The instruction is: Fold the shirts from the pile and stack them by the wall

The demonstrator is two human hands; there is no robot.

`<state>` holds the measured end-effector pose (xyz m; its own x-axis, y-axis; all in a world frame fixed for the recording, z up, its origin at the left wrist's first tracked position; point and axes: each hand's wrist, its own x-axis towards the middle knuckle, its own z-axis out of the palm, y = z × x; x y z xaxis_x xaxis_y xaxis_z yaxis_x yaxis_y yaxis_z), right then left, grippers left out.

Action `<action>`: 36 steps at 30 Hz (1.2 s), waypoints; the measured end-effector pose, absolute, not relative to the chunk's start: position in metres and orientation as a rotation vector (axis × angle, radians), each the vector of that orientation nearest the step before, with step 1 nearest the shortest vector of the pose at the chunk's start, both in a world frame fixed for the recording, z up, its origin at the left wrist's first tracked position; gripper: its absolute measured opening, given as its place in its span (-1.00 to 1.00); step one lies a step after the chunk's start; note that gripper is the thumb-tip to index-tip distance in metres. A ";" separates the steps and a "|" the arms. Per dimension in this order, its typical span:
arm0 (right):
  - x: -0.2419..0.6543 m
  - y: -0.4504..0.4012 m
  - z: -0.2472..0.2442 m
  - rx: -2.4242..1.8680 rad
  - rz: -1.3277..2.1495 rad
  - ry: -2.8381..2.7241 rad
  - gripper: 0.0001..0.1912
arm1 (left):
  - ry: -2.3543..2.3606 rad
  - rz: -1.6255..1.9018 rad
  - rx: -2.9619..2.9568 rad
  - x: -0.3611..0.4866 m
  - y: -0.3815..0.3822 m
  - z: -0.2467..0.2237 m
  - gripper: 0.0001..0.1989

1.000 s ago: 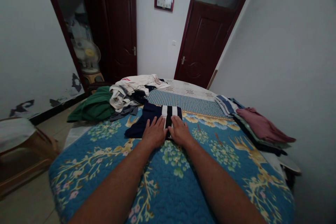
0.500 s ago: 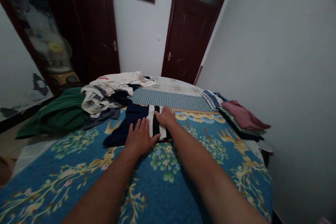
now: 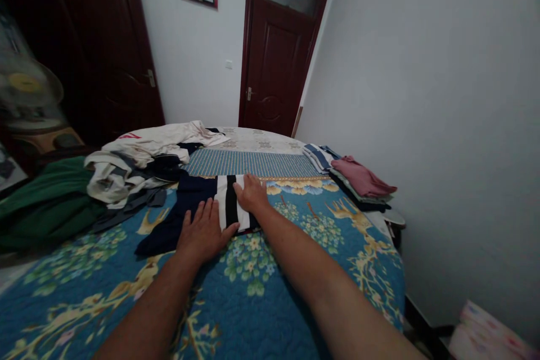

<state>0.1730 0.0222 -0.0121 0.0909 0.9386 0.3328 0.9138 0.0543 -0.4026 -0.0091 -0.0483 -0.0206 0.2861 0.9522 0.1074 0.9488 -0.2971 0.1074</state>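
A dark navy garment with white and black bands (image 3: pixel 232 202) lies folded on the blue floral bedcover (image 3: pixel 253 315). My left hand (image 3: pixel 205 234) rests palm down on its near middle part, fingers spread over the navy and white cloth. Farther right, my right hand (image 3: pixel 252 194) lies on the white band near the garment's right end, its fingers partly bent and their tips hard to make out. Part of the garment's right end is hidden under my right hand and wrist.
At the left lies a loose heap with a green cloth (image 3: pixel 50 199) and a cream garment (image 3: pixel 160 138). On the right side sit a folded stack topped by a pink cloth (image 3: pixel 360 176) and a striped cloth (image 3: pixel 318 157). A pink box (image 3: pixel 485 337) stands at lower right.
The view has turned to the right, so the bed and garments appear farther left, and the pink box has come into sight. Both hands stay on the garment in nearly the same places.
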 end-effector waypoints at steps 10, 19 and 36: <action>0.182 -0.035 -0.017 -1.890 0.162 -1.982 -0.19 | 1.785 0.152 2.494 -0.016 -0.050 -0.015 0.09; 0.190 -0.093 -0.021 -1.885 0.175 -2.128 -0.19 | 1.704 0.537 2.320 -0.031 -0.047 0.001 -0.42; 0.191 -0.097 -0.020 -1.858 0.229 -2.119 -0.21 | 1.963 0.408 2.019 0.001 0.075 0.026 -0.75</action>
<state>0.1907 -0.0967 -0.0197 -0.1085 0.9859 0.1276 0.9359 0.1446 -0.3213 0.0009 0.0752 0.0258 0.0285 0.9996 -0.0023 0.9160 -0.0252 0.4004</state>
